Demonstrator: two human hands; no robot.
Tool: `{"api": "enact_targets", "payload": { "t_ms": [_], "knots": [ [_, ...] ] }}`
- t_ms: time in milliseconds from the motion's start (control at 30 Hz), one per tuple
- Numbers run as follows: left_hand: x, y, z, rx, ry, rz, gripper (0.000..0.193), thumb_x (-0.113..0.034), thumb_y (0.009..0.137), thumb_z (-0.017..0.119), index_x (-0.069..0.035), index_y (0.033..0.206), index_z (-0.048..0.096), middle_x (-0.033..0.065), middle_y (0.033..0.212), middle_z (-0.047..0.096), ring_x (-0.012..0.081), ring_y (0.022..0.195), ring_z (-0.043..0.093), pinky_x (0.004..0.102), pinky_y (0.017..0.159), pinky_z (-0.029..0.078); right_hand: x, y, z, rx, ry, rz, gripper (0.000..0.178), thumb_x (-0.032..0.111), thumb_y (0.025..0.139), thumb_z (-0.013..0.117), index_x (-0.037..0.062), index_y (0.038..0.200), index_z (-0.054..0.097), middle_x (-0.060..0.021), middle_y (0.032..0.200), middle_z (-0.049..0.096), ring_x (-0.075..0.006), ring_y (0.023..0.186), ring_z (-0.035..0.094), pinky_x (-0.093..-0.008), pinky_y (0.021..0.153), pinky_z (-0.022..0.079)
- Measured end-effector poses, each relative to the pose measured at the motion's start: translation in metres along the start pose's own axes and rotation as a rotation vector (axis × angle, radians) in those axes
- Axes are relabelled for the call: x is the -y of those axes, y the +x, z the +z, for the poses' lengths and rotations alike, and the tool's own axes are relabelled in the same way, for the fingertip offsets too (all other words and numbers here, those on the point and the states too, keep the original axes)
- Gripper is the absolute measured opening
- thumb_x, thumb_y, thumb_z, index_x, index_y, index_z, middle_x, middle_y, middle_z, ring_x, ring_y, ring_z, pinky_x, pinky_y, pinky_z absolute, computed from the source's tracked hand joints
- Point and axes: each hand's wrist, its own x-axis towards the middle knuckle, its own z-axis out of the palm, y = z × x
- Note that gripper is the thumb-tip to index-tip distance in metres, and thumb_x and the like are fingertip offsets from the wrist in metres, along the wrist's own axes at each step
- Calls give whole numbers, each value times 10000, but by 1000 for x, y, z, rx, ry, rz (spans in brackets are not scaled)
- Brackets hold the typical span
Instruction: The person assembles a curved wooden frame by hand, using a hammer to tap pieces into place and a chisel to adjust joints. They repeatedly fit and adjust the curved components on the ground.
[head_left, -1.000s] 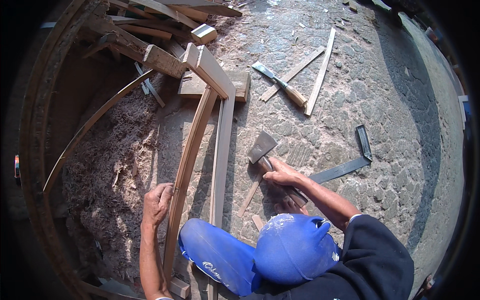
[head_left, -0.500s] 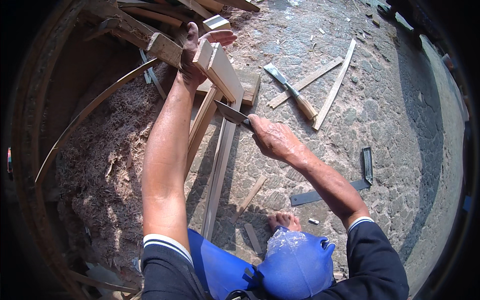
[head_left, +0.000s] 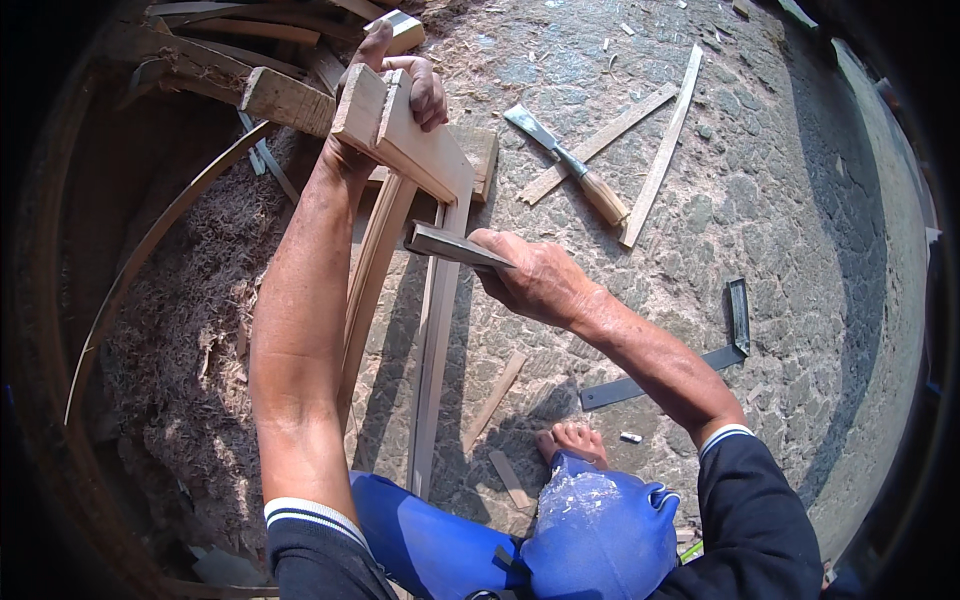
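My left hand [head_left: 426, 92] is wrapped round the far end of a pale wooden frame [head_left: 430, 148], fingers curled over its far side and thumb up. Two long rails run from this joined end toward my legs. In my right hand [head_left: 535, 280] is a flat, grey metal-bladed tool [head_left: 450, 245], its exact kind unclear. The tool's end points left, near the joint, over the right rail [head_left: 432, 350]; whether it touches the wood I cannot tell. My right fingers close round its near part.
A wooden-handled chisel [head_left: 590, 185] lies across a thin strip [head_left: 640, 125], beside another long strip [head_left: 668, 150]. A dark metal square [head_left: 665, 378] rests at right. Wood shavings [head_left: 205, 300] pile up at left, near a bent strip [head_left: 160, 240]. A wooden beam [head_left: 290, 102] stands behind my left wrist.
My left fingers, stretched out before, now curl over the frame's end. The tool in my right hand has turned, showing a thick edge instead of its pointed blade. The view has shifted slightly.
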Motion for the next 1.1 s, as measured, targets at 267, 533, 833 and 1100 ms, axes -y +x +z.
{"api": "enact_targets", "payload": {
  "t_ms": [267, 533, 833, 1100],
  "knots": [
    [-1, -4, 13, -13, 28, -41, 753, -649, 1027, 370, -87, 568, 572, 56, 508, 487, 185, 498, 485, 325, 568, 459, -20, 0, 19, 214, -143, 168, 180, 149, 989, 591, 64, 1062, 451, -172, 840, 587, -372, 727, 663, -464, 595, 547],
    [-19, -1, 6, -13, 46, 33, 711, -582, 1062, 333, -120, 557, 524, 42, 504, 457, 183, 505, 471, 321, 620, 455, -2, -15, 7, -51, 73, -162, 263, 102, 930, 640, 58, 1146, 497, -148, 868, 608, -366, 726, 674, -458, 608, 566],
    [-18, -4, 17, -7, -47, -18, 713, -549, 1079, 328, -114, 551, 528, 55, 495, 453, 189, 493, 459, 312, 572, 432, -25, -16, 13, 193, -42, 79, 215, 134, 946, 610, 53, 1078, 461, -186, 832, 615, -414, 776, 679, -510, 640, 555],
    [-19, 7, 16, 12, -4, 26, 737, -619, 1010, 380, -60, 565, 562, 88, 506, 506, 208, 484, 514, 329, 577, 479, -24, -13, 9, 8, 9, -37, 228, 123, 939, 636, 54, 1099, 490, -166, 853, 627, -375, 738, 685, -466, 603, 567]
  ]
}}
